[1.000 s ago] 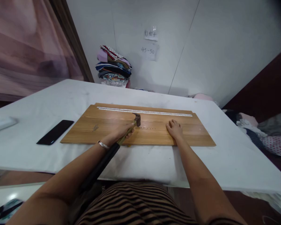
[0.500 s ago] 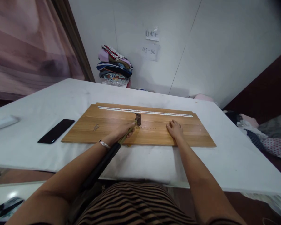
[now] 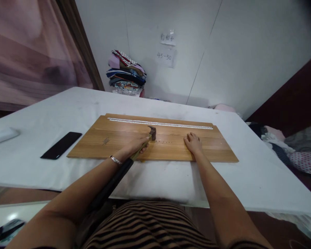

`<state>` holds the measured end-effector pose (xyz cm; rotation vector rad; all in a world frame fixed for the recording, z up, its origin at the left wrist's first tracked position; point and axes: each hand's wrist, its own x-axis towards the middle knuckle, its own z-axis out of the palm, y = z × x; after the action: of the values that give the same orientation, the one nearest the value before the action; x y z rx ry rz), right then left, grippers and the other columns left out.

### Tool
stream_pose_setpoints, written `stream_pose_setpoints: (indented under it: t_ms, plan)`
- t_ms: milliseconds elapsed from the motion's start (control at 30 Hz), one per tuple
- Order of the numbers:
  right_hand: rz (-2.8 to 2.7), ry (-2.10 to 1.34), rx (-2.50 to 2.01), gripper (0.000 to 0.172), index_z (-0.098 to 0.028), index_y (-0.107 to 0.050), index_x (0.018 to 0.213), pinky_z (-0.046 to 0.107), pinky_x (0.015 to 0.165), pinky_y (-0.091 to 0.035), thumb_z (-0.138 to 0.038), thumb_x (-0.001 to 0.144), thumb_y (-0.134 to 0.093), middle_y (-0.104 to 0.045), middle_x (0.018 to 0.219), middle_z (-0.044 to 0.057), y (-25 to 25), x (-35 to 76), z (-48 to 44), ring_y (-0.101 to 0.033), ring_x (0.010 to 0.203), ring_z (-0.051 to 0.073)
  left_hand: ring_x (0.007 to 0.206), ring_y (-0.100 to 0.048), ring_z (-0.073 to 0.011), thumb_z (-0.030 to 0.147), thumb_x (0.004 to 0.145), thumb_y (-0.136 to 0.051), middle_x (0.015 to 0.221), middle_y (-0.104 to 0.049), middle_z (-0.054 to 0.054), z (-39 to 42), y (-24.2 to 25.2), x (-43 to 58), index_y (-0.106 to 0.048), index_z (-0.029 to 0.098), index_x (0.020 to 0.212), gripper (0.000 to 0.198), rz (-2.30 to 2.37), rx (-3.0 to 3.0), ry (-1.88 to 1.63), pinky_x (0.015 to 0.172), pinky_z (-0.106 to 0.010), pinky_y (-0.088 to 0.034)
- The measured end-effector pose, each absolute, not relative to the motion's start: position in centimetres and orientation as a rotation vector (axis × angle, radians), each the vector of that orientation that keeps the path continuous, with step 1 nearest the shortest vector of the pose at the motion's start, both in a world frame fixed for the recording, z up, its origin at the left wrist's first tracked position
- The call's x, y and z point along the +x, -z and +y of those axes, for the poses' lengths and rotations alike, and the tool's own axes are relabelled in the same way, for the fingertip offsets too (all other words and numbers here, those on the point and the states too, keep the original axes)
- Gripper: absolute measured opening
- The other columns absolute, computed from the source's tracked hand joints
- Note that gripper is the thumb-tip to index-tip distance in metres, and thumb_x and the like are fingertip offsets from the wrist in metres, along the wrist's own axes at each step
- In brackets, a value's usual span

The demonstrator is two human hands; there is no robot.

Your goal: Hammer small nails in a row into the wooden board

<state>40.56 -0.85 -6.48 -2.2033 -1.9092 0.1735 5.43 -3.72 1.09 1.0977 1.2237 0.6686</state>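
My left hand (image 3: 138, 145) is closed around the neck of a claw hammer (image 3: 152, 133), close to its head. The long dark grip of the hammer runs back under my left forearm. Its head is over the middle of a wooden board (image 3: 126, 133), at the left end of a row of nails (image 3: 166, 142). What lies right under the head is hidden. My right hand (image 3: 193, 143) rests palm down on the board, right of the row, fingers spread. Several loose nails (image 3: 105, 140) lie on the board's left part.
Two white strips (image 3: 160, 123) run along the board's far side. On the white table (image 3: 93, 100) a black phone (image 3: 61, 145) lies left of the board. Folded clothes (image 3: 126, 73) are stacked by the wall, and more cloth (image 3: 280, 141) lies beyond the right edge.
Almost nothing differs. The hammer head sits about as low over the nail row as before, and both hands keep their places; the view has shifted very slightly.
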Motion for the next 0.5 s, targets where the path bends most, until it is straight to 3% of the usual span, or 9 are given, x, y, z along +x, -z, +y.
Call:
stream_pose_setpoints:
  t_ms: [233,500]
  plan:
    - [-1.909,-0.155,-2.191,0.047,-0.021,-0.068,0.148,0.051,0.129,-0.03,-0.04,0.111,-0.047,-0.054,0.171,0.017,6.53,40.62,-0.83,-0.045,0.159,0.029,0.048,-0.04,-0.0078,0.053,0.094,-0.071,0.069,-0.053,0.004,-3.87,-1.66,5.64,-0.06,0.021,0.096,0.034,1.208,1.053,-0.71,0.043,-0.019,-0.027]
    - [-1.914,-0.17,-2.186,0.048,-0.02,-0.067,0.149,0.051,0.129,-0.03,-0.041,0.112,-0.045,-0.053,0.172,0.017,6.64,40.73,-0.76,-0.045,0.159,0.028,0.049,-0.04,-0.0079,0.054,0.095,-0.07,0.07,-0.055,0.003,-3.93,-1.41,5.62,-0.058,0.021,0.092,0.036,1.236,1.063,-0.678,0.042,-0.02,-0.027]
